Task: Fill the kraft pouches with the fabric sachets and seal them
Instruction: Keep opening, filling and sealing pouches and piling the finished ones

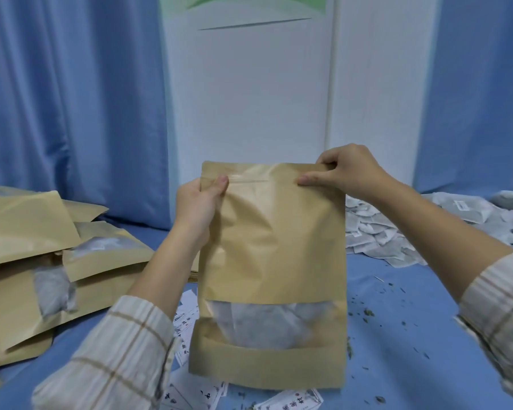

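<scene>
Soft blue curtains (71, 99) hang in long folds at the left and right of the frame, with a smooth white panel (249, 99) between them. A blue cloth (412, 306) covers the table across the bottom of the frame.

In the middle stands a tall kraft pouch (273, 232), held upright with its flat bottom on the cloth. It is made of brown, crinkly paper. Low on its front is a clear window, and pale fabric sachets (264, 324) show through it.

At the left of the frame, a pile of filled pouches (42, 261) lies flat, brown and wrinkled.

At the right, behind the arm, is a heap of loose sachets (397, 235), small, square and grey-white.

The left hand (199, 202) pinches the pouch's top left corner, thumb on the front. The right hand (347, 170) pinches the top right corner, thumb flat on the strip near the top and fingers curled over the edge. Both sleeves are striped and checked.

Small white paper labels (190, 395) with dark print lie around the pouch's bottom. Tiny green crumbs (365, 313) are dotted on the cloth at the lower right.
</scene>
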Action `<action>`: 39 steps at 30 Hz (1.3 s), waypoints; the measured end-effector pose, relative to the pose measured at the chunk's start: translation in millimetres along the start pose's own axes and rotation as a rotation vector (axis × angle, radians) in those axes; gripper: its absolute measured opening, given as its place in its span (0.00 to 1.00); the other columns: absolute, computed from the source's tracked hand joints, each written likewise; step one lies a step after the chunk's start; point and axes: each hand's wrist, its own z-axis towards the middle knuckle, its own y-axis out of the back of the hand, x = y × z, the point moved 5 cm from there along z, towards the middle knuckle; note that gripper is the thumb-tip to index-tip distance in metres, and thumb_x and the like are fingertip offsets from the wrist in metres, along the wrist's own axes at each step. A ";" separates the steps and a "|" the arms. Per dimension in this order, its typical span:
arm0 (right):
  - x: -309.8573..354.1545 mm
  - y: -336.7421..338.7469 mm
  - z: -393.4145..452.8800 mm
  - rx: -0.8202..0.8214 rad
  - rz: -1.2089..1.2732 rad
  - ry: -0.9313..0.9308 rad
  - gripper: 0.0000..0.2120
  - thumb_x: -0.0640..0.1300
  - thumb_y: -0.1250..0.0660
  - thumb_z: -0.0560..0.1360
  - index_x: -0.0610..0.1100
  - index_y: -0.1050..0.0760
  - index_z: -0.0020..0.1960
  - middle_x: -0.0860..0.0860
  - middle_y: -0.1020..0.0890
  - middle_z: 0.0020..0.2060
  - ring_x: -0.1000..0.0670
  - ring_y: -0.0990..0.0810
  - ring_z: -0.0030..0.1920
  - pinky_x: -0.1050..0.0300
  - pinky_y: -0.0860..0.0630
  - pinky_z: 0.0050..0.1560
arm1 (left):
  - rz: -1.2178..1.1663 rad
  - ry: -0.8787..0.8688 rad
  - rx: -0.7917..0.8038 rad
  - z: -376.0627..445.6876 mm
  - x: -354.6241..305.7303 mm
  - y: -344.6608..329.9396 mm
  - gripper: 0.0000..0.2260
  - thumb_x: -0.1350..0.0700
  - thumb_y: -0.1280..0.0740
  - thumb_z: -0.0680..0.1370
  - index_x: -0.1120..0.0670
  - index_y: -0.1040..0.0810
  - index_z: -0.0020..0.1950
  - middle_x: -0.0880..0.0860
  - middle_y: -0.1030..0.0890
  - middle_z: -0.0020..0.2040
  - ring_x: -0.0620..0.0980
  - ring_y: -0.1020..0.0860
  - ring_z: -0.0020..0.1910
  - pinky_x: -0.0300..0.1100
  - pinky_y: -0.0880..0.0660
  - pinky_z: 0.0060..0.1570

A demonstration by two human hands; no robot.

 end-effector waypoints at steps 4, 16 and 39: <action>0.6 -12.8 0.4 0.214 -0.266 0.021 0.32 0.57 0.26 0.65 0.56 0.35 0.65 0.58 0.23 0.39 0.53 0.25 0.43 0.59 0.30 0.45 | 0.053 0.011 -0.020 -12.1 23.5 -5.0 0.09 0.57 0.34 0.78 0.55 0.23 0.38 0.54 0.20 0.39 0.52 0.23 0.39 0.45 0.26 0.44; 33.4 -65.4 10.6 0.371 -0.076 0.174 0.22 0.54 0.27 0.68 0.42 0.33 0.28 0.55 0.37 0.22 0.56 0.38 0.26 0.66 0.41 0.26 | -0.026 0.036 0.106 -21.0 36.6 -7.0 0.10 0.52 0.29 0.74 0.56 0.21 0.37 0.47 0.21 0.31 0.44 0.23 0.30 0.32 0.28 0.30; 74.1 -80.9 12.5 0.256 -0.305 0.319 0.24 0.63 0.30 0.66 0.42 0.28 0.31 0.49 0.31 0.24 0.51 0.33 0.30 0.57 0.40 0.30 | 0.316 -0.223 -0.164 -21.1 27.3 20.2 0.18 0.49 0.33 0.77 0.62 0.30 0.37 0.53 0.30 0.31 0.48 0.34 0.32 0.39 0.36 0.32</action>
